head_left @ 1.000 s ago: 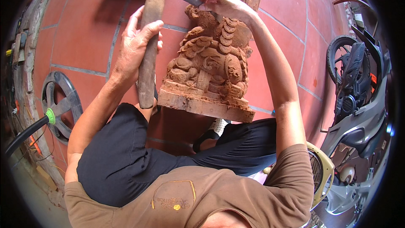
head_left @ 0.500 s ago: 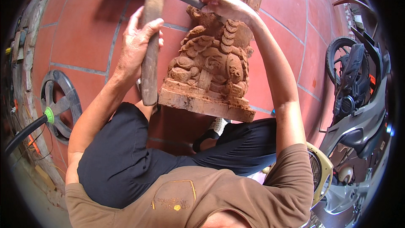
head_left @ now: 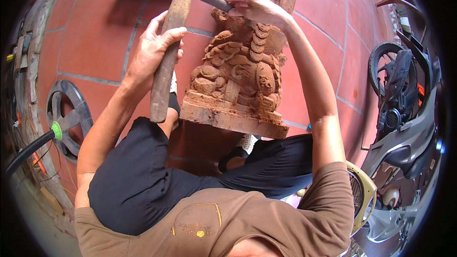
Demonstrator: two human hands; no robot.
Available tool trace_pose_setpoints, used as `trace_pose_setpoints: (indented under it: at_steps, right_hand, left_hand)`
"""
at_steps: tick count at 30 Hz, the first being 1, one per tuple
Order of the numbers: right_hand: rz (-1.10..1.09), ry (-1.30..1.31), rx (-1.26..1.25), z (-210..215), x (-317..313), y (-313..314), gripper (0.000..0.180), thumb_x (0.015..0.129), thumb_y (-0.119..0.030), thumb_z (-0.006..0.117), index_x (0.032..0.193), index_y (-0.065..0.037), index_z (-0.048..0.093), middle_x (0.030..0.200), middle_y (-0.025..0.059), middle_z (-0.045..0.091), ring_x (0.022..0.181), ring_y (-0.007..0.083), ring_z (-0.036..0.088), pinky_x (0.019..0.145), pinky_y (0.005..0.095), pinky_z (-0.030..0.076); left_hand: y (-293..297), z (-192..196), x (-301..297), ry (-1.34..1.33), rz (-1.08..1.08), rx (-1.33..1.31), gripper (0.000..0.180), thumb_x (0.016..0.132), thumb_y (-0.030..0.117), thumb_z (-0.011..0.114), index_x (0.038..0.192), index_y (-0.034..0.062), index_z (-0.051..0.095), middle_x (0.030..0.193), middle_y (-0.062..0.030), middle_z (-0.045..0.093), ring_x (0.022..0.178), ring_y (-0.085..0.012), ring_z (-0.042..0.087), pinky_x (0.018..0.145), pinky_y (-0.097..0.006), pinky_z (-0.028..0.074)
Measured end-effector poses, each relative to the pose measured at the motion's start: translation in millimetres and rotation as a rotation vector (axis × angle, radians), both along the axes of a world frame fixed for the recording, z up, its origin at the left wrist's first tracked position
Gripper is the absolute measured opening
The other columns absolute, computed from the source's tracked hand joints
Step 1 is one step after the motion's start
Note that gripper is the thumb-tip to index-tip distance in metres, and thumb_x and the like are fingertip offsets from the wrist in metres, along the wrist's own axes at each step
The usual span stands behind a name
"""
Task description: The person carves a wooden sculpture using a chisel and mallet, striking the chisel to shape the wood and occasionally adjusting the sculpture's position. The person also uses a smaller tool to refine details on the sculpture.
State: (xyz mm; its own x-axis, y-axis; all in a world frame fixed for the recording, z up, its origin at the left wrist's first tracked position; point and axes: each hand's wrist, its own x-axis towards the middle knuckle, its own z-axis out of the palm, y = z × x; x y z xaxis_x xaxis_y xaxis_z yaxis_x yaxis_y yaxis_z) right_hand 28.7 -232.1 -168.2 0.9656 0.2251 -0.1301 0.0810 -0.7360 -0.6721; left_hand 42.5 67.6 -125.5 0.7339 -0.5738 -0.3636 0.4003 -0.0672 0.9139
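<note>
The carving (head_left: 238,74) nearest you is rough reddish-brown wood, flat-based, with scales and curls. It lies right of your left hand (head_left: 151,50), curled around a smooth, slanted wooden club (head_left: 164,83). Beyond, your right hand (head_left: 257,8), wrist bent, closes on a dark round handle (head_left: 212,0) above the carving.
</note>
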Motion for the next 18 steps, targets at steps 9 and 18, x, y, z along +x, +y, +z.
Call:
trace_pose_setpoints:
  at_steps: [9,18]
  right_hand:
    - [-0.217,-0.071,0.388,30,-16,-74,0.036,0.093,-0.015,0.067,0.126,-0.007,0.057,0.109,0.0029,0.066,0.099,0.012,0.062,0.091,0.0275,0.051]
    - [-0.413,-0.325,0.68,54,-14,-50,0.06,0.09,-0.009,0.069,0.144,-0.007,0.042,0.119,0.0078,0.065,0.107,0.0158,0.061,0.092,0.0314,0.051]
  left_hand:
    - [5,9,28,-0.048,0.096,-0.047,0.06,0.091,0.022,0.07,0.141,0.0057,0.041,0.08,-0.0015,0.059,0.063,-0.0062,0.059,0.055,-0.019,0.05]
    - [-3,6,23,-0.092,0.023,-0.012,0.062,0.092,0.021,0.069,0.143,0.0053,0.038,0.079,-0.0013,0.059,0.063,-0.0074,0.059,0.055,-0.021,0.048]
